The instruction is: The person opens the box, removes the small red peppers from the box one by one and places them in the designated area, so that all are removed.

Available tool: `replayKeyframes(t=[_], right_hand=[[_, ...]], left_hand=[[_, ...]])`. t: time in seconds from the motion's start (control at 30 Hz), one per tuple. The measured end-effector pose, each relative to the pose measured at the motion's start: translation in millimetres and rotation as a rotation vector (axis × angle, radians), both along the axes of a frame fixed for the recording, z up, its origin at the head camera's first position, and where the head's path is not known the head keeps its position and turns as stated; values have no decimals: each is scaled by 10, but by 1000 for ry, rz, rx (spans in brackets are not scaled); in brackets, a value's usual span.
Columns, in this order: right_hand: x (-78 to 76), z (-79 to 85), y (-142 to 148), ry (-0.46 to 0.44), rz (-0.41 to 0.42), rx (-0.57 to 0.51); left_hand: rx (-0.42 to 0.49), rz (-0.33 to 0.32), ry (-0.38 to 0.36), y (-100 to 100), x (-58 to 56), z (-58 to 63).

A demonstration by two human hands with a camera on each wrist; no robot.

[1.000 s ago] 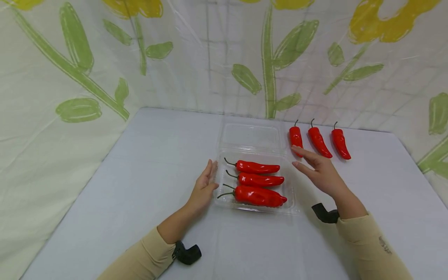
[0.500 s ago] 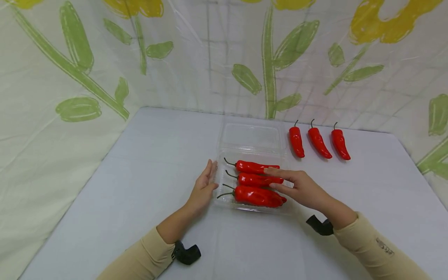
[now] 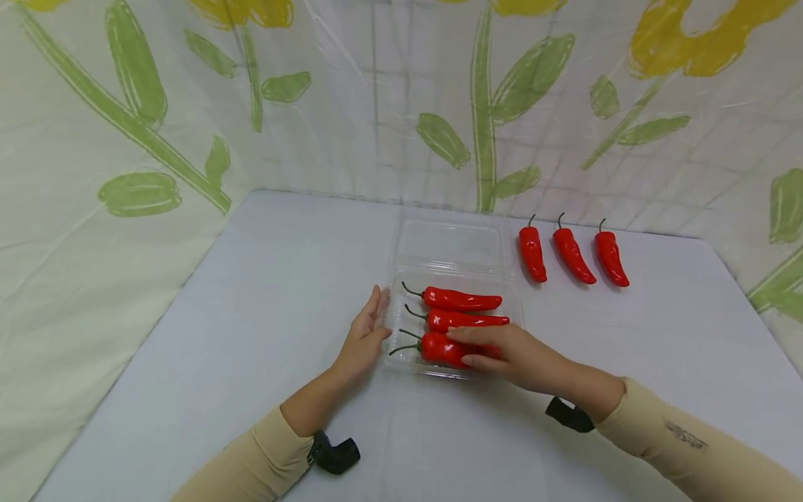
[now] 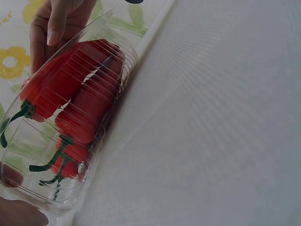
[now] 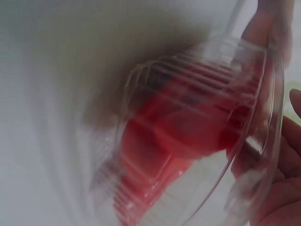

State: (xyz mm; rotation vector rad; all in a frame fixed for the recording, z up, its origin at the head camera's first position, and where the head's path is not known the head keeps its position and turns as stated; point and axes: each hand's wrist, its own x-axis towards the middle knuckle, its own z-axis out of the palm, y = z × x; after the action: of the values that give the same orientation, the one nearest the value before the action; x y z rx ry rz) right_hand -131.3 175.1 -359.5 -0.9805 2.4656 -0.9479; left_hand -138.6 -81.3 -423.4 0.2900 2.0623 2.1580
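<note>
In the head view a clear plastic clamshell container (image 3: 387,362) lies with its lid (image 3: 452,240) folded back. Inside are several red chili peppers (image 3: 464,300) with green stems pointing left, the two lowest bunched together. My left hand (image 3: 360,338) grips the container's left side, thumb near the rim and fingers along the wall; it shows low in the left wrist view. My right hand (image 3: 514,352) reaches in from the right, its fingers and thumb around the lowest chili pepper (image 3: 442,350), partly hiding it. The right wrist view is blurred, with peppers behind the ribbed wall.
Three more red chili peppers (image 3: 571,254) lie in a row at the table's back right, stems toward the wall. The table (image 3: 282,279) is white. A plastic sheet with printed flowers (image 3: 314,153) hangs behind it. Black wrist mounts (image 3: 337,457) stick out below both wrists.
My right hand has moved left and down, from beside the pepper row, across the container's middle pepper, to the lowest one. My left hand and the container stay put.
</note>
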Motion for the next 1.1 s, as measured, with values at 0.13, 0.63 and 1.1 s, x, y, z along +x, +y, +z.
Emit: replayKeyframes(t=[0.13, 0.63, 1.1], right_hand=[[4, -3, -70, 17, 36, 12], [-9, -57, -211, 20, 5, 88], [0, -114, -215, 18, -23, 8]], left_hand=[[15, -3, 8, -1, -9, -21], [9, 2, -3, -8, -12, -31], [21, 1, -14, -3, -11, -16]])
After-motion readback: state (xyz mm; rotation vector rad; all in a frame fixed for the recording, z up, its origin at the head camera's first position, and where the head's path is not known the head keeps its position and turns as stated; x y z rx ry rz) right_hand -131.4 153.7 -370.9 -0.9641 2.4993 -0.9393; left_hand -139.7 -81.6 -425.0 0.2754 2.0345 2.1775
